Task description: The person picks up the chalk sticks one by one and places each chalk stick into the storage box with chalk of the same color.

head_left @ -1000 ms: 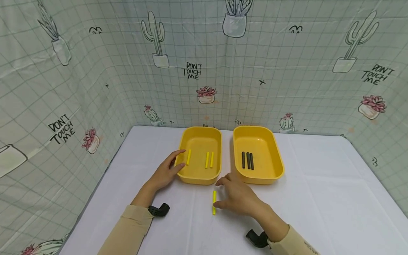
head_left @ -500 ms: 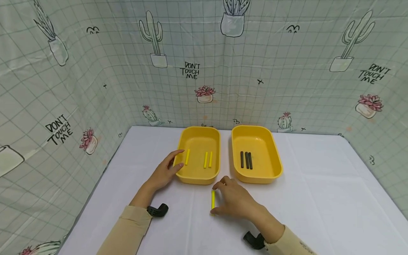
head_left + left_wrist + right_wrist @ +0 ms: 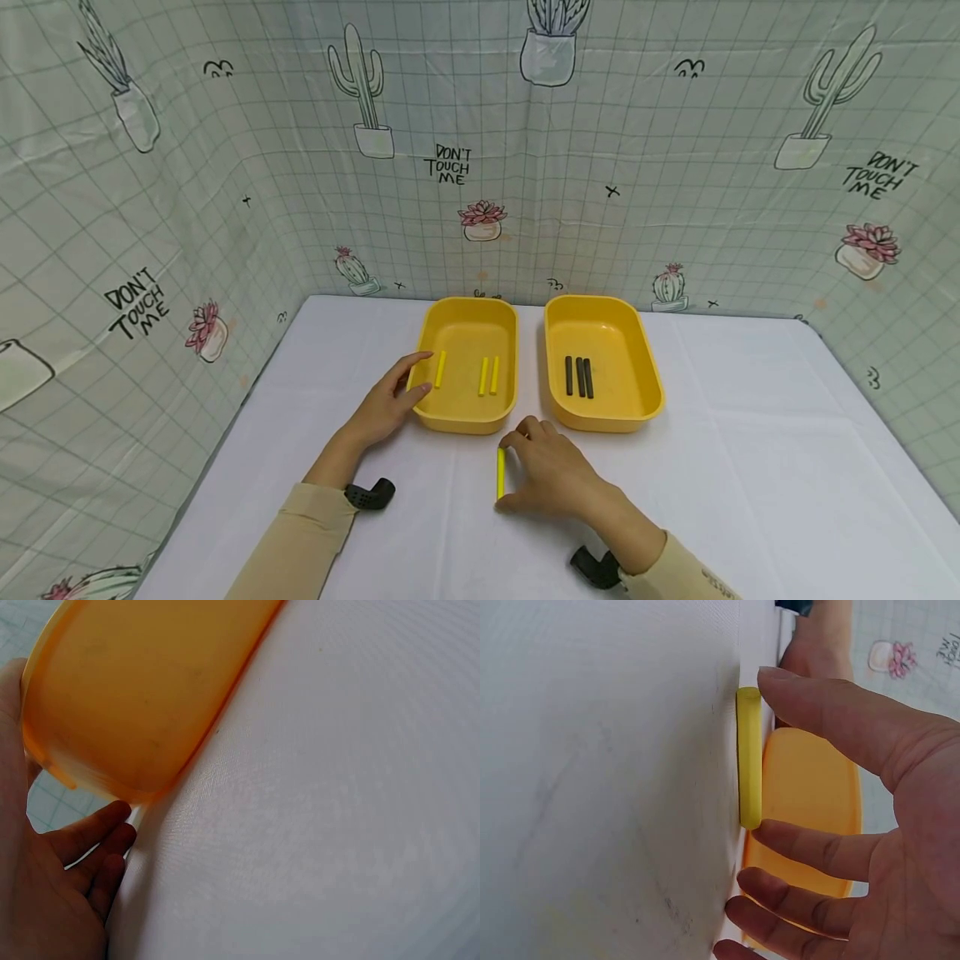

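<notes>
In the head view my right hand (image 3: pixel 551 471) is over the table in front of the two trays. Its thumb and index finger span a slim yellow stick (image 3: pixel 501 473), one at each end; the right wrist view shows the thumb at one end of the stick (image 3: pixel 749 759) and the index fingertip at the other. The other fingers are spread beside it. My left hand (image 3: pixel 386 404) holds the side of the left yellow tray (image 3: pixel 468 425), thumb and index finger over its rim. Several of its fingers (image 3: pixel 101 825) hang outside the tray wall (image 3: pixel 157 712).
Three yellow sticks (image 3: pixel 493 376) lie inside the left tray. The right yellow tray (image 3: pixel 648 383) stands beside it with three black sticks (image 3: pixel 581 377) in it. A white cloth covers the table (image 3: pixel 750 467); a cactus-print curtain (image 3: pixel 570 225) hangs behind.
My right hand has come slightly left and down, and its thumb and index finger have closed onto the ends of the yellow stick. The left hand stays at the left tray.
</notes>
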Available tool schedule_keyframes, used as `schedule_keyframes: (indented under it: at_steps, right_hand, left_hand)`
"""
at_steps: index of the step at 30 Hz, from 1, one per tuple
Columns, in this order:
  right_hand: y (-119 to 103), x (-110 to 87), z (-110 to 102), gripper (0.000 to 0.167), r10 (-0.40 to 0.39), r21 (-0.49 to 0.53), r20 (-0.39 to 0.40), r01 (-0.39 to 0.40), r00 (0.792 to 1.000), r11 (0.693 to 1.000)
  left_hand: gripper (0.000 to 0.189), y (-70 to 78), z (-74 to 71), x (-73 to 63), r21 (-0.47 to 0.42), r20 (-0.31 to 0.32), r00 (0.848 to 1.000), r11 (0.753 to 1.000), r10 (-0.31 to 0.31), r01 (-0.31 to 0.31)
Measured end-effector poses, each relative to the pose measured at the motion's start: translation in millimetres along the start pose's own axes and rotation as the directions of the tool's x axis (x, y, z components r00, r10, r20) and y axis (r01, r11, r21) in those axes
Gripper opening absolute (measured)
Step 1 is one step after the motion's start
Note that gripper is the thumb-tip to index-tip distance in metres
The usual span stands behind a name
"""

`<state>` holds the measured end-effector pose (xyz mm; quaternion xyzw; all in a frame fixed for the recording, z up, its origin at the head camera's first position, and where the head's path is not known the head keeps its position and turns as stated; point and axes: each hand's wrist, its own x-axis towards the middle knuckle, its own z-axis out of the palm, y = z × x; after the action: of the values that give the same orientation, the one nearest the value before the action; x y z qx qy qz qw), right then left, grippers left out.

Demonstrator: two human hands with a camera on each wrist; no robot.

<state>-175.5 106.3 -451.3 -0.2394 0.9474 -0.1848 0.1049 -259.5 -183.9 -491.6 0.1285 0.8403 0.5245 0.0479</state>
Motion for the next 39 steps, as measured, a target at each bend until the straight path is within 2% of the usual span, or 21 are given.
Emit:
schedule_keyframes:
  at_steps: [9,18,39]
  right_hand:
    - [2.7,0.4,3.8,0.071,-0.012,-0.03,-0.013,0.011,1.0,0.999]
    - [-0.1,0.1,3.5,0.069,-0.003,-0.044,-0.02,0.002,1.0,0.999]
    - [-1.2,0.3,-2.2,0.07,0.021,0.006,-0.001,-0.021,1.0,1.0]
  left_hand:
    - [0.053,-4.2,0.8,1.1,0.029,-0.005,1.0,1.0,-0.003,0.003]
    - [0.053,-1.4,0.5,0.7,0.046,-0.002,1.0,0.999,-0.012,0.012]
    - [0.053,0.3,0.3,0.3,0.041,0.003,1.0,0.999,-0.02,0.02]
